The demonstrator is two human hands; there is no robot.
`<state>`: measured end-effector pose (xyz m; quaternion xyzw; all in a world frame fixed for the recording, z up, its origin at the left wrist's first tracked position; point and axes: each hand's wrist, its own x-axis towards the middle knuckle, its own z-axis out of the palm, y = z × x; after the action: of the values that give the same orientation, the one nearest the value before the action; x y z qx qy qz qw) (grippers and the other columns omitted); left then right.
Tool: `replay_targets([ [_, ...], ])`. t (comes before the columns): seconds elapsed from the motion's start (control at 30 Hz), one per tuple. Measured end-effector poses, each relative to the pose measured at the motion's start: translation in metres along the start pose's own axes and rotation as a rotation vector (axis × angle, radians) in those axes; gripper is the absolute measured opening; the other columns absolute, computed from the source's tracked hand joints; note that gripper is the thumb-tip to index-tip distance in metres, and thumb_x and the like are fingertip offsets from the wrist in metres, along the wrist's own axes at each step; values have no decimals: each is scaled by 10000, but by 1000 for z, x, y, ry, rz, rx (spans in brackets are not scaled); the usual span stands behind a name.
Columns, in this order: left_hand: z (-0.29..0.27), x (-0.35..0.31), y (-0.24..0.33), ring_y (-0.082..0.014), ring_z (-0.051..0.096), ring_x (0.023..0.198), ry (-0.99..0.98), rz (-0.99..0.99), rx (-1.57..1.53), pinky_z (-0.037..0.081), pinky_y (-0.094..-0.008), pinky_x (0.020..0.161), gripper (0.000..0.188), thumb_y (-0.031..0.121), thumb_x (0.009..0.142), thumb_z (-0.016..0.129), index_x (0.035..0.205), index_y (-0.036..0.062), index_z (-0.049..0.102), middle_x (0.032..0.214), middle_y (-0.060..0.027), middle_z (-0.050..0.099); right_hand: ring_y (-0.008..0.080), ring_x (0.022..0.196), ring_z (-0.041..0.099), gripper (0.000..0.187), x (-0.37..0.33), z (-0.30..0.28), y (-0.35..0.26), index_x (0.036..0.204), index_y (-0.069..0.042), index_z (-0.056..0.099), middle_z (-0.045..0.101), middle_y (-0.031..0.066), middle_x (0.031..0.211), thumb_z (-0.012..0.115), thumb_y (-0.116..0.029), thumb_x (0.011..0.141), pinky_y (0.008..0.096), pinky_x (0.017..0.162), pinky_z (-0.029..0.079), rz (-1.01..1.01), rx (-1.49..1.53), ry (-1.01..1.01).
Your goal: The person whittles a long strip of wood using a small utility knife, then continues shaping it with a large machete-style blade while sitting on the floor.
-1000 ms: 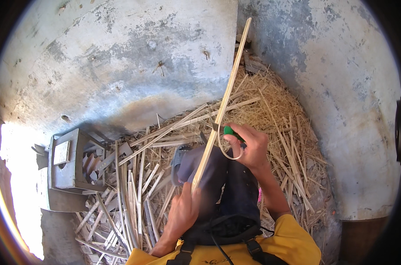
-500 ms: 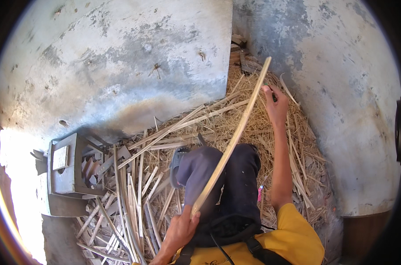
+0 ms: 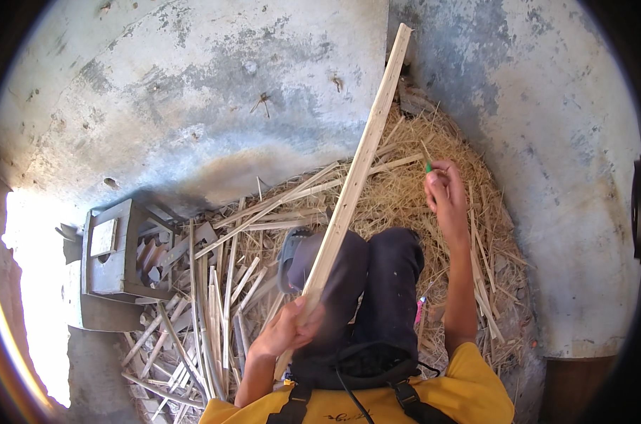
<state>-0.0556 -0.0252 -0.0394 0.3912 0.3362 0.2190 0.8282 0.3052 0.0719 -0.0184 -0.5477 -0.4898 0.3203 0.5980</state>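
My left hand (image 3: 290, 328) is closed around the lower part of a long, pale split-wood strip (image 3: 352, 187), which looks like bamboo. The strip slants up and to the right across my left knee, its far end in front of the wall. To the right of it, my right hand (image 3: 448, 194) is held apart with fingers curled in a pinch. A thin green-bodied tool (image 3: 428, 167) sticks out of the fingertips, its slender point facing up; most of it is hidden by the hand, so its kind is unclear.
Many loose strips (image 3: 214, 318) lie on the floor to my left, beside a grey wooden box-like stand (image 3: 112, 247). Straw-like shavings (image 3: 398, 198) cover the ground ahead and right. A pink object (image 3: 420, 311) lies by my right leg. Weathered walls (image 3: 214, 85) stand in front.
The strip has shifted up and left and turned its broad face toward me. My right hand, formerly beside its upper part, has moved down and away from it; my left hand has risen slightly.
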Motion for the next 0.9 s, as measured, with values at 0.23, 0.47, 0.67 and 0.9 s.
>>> replay_targets([
  [0.23, 19, 12, 16, -22, 229, 411, 11, 51, -1, 183, -209, 359, 581, 683, 1032, 378, 888, 122, 428, 597, 69, 323, 127, 721, 602, 231, -50, 30, -32, 1155, -2, 643, 642, 59, 851, 634, -154, 981, 290, 639, 466, -227, -175, -242],
  [0.47, 28, 19, 24, -26, 239, 418, -7, 113, 32, 191, -210, 368, 572, 665, 1050, 345, 910, 115, 420, 596, 65, 325, 234, 628, 674, 224, -83, 60, -47, 1072, 6, 685, 686, 114, 822, 723, -144, 910, 338, 556, 514, -464, -286, -381],
  [0.67, 29, 16, 28, -76, 325, 572, 48, 156, 138, 249, -238, 506, 455, 496, 1093, 333, 940, 81, 439, 707, 30, 390, 225, 566, 641, 260, -95, 72, -38, 1089, -61, 708, 628, 48, 748, 760, -247, 915, 343, 499, 488, -639, -441, -381],
  [0.9, 37, 22, 19, -63, 287, 524, 267, 278, 364, 237, -241, 473, 484, 486, 1117, 291, 890, 81, 428, 662, 38, 342, 202, 530, 609, 309, -96, 75, -36, 1134, -77, 720, 578, 35, 708, 760, -292, 916, 338, 480, 467, -688, -492, -367],
])
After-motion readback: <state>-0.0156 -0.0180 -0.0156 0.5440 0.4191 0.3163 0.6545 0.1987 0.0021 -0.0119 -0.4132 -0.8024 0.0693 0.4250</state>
